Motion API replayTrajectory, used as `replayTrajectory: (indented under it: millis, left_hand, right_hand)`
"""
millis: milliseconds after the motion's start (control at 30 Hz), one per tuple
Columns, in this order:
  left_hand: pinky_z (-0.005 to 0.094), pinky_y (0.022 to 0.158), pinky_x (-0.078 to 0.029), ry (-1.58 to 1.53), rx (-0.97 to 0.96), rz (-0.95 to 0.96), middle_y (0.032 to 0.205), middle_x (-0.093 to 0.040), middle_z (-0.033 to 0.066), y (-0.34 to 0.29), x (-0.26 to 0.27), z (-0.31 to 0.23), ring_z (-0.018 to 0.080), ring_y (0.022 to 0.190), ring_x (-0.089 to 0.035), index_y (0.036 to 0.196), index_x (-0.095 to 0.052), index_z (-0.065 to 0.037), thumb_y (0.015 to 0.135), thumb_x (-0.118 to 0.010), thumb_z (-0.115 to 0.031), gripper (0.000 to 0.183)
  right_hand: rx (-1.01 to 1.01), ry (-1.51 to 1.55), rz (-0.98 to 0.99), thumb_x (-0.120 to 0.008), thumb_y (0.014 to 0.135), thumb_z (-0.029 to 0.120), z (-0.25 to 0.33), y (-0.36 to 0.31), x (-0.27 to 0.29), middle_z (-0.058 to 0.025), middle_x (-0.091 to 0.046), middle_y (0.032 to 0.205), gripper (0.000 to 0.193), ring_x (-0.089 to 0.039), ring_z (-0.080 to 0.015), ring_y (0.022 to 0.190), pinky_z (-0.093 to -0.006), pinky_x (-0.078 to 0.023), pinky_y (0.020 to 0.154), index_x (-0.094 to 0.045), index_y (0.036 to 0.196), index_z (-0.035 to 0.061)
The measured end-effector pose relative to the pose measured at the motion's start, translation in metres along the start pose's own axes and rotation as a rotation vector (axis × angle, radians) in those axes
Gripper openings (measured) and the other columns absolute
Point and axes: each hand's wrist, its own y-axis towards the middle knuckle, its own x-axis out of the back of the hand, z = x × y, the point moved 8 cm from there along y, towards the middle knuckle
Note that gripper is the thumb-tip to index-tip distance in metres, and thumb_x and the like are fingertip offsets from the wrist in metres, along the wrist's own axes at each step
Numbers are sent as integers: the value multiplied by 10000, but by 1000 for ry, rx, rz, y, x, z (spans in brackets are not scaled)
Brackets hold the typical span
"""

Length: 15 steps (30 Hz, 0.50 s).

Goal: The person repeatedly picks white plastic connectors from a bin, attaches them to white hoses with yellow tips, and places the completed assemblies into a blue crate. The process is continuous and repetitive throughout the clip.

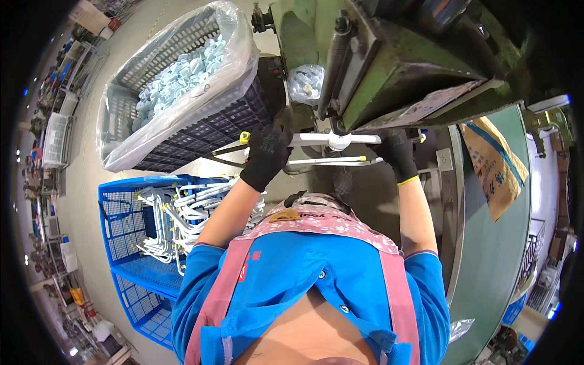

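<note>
Both my hands wear black gloves and grip a white bent-tube frame (310, 139) in front of my body, just below the green machine. My left hand (267, 153) is wrapped round its left part, beside a yellow end (244, 137). My right hand (397, 157) closes on the right end, near another small yellow tip. A white fitting (339, 142) sits on the middle of the upper tube, under the machine's head. Closer to me runs a lower white tube (322, 162) with a yellow tip. Gloves hide parts of the tubing.
A green machine (395, 79) looms ahead. At the left stands a dark crate (201, 129), lined with plastic, holding pale blue plastic pieces (182, 76). Nearer, a blue basket (131, 222) contains several white bent tubes (173, 225). A brown paper sack (496, 167) lies on the green surface (486, 243) at right.
</note>
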Motion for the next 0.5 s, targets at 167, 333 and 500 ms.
replayTrajectory:
  millis: [167,333,500]
  left_hand:
    - [423,733,-414,17,4,110,813,-594,91,4,-12,4,267,804,-589,1018,-613,-97,693,-697,-199,351]
    - [426,661,-423,-80,-19,65,763,-596,103,8,-11,7,289,736,-601,1002,-611,-76,668,-684,-139,347]
    - [414,669,-421,-6,-89,-62,768,-589,99,5,-1,2,288,760,-599,996,-615,-89,671,-646,-118,327]
  right_hand:
    - [-158,-92,134,-811,561,364,-8,-4,-5,-151,-637,998,369,-580,-359,1001,-467,-447,901,-657,781,111]
    - [-95,-128,83,-811,570,369,6,2,11,-110,-647,1003,362,-605,-338,959,-434,-466,863,-672,811,139]
    - [-236,-16,221,-790,612,363,5,-2,6,-41,-668,947,327,-637,-266,911,-413,-462,853,-683,857,175]
